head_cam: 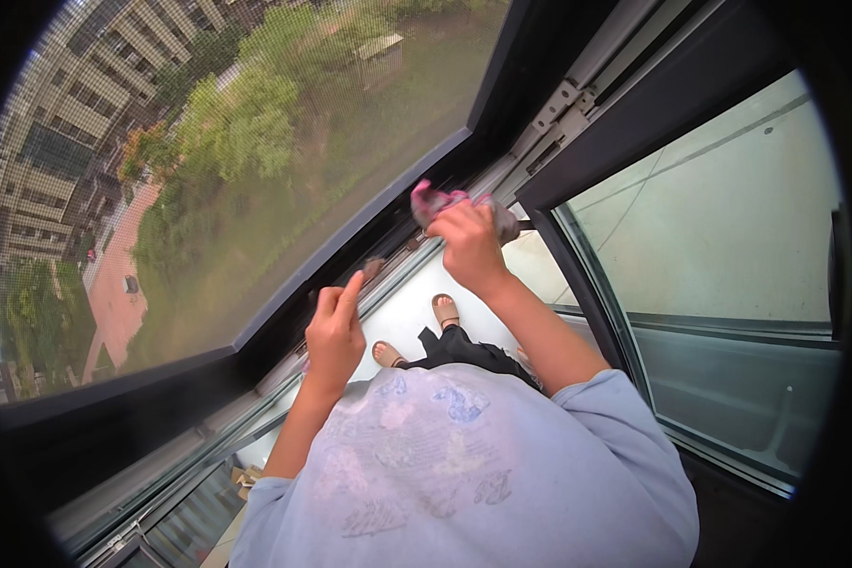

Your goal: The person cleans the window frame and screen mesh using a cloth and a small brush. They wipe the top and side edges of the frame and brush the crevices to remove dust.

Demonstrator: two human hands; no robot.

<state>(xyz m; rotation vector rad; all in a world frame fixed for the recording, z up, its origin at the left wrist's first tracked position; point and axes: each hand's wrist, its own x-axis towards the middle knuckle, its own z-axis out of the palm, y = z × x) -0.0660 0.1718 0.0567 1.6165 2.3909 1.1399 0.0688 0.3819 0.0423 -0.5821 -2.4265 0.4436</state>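
Note:
My right hand (472,241) grips a bunched pink and grey cloth (433,202) above the window's lower frame, near the hinge side. Blur softens the cloth's edges. To its left, my left hand (334,330) is raised over the same frame, index finger extended and the other fingers curled. Close to that fingertip is a small blurred brown thing (374,267); whether the hand holds it cannot be made out. Beneath both hands runs the window frame (397,259), with dark and pale tracks.
A mesh screen (255,213) fills the window, with trees and buildings beyond. An open glass sash (724,234) stands at the right, close to my right arm. A metal hinge (561,106) sits above it. My sandalled feet are on the white floor (405,312). Cardboard (245,479) lies lower left.

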